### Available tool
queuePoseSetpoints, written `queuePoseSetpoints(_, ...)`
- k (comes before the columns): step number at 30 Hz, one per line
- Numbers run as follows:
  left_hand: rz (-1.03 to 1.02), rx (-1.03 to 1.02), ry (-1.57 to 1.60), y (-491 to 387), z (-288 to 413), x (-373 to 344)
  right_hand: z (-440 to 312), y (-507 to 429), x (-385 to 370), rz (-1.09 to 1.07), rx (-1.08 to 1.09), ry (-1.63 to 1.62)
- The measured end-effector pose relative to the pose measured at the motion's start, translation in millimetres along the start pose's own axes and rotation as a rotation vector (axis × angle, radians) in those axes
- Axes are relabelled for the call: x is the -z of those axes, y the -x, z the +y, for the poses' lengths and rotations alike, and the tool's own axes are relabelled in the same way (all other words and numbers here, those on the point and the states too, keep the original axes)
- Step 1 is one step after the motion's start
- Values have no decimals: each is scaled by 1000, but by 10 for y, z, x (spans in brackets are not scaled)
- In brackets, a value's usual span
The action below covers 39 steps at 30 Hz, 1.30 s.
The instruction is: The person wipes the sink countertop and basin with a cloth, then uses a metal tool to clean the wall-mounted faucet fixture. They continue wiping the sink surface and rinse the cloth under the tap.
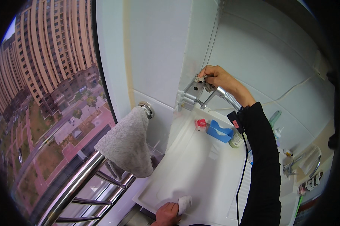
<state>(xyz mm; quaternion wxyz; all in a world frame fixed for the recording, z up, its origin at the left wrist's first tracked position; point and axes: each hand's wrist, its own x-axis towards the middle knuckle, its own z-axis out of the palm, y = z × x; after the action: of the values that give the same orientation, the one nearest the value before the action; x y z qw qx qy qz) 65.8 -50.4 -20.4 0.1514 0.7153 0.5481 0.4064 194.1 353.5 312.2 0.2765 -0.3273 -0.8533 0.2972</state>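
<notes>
My right hand (218, 75) reaches up to a wall-mounted metal hand-crank winder (189, 97). Its fingers pinch a crumpled greyish rag (209, 87) against the upper end of the winder. Thin wires (212, 42) run up the wall from there, and the crank handle (228, 97) sticks out below my wrist. Low in the view, my left hand (167, 213) is closed around a balled white cloth (184, 204), over the near part of a white sink (187, 169).
A grey towel (127, 144) hangs over a chrome railing (76, 183) by the window. A red-and-white packet (200, 125), a blue holder (219, 132) and a jar (237, 140) stand along the sink's back. A faucet (290, 168) is at right; a black cable (241, 180) trails from my right wrist.
</notes>
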Motion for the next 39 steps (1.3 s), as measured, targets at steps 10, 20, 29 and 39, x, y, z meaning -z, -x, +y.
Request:
queuePoseSetpoints(10, 10, -29, 11, -16, -8, 28, 121, 82, -20, 222, -1, 391)
queuePoseSetpoints(20, 50, -50, -26, -47, 30, 43, 123, 391, -278, 366, 310, 728)
queuePoseSetpoints(29, 42, -53, -10, -29, -3, 17, -39, 503, -322, 347, 420, 1019)
queuePoseSetpoints(39, 56, -60, -28, -26, 7, -7, -237, 515, -382, 367, 314, 445)
